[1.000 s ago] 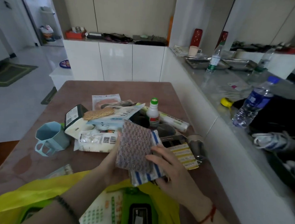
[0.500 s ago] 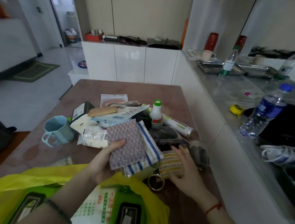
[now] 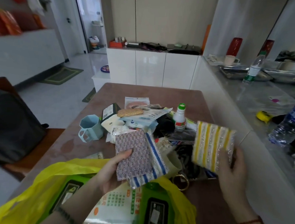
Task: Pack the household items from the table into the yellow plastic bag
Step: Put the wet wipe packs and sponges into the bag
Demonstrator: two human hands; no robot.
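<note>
while the yellow plastic bag (image 3: pixel 38 188) lies open at the table's (image 3: pixel 144 93) near edge, already holding green packets, the left hand (image 3: pixel 110 171) pinches two stacked scouring cloths (image 3: pixel 134 153) just above it and the right hand (image 3: pixel 232 169) grips a yellow-striped pad (image 3: pixel 211 145), lifted. next, i judge, both go down into the bag's mouth. its lower part is cut off.

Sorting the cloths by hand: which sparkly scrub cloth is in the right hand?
The yellow-and-white striped scrub cloth, held by the right hand. The left hand holds the purple patterned and blue-striped ones.
</note>
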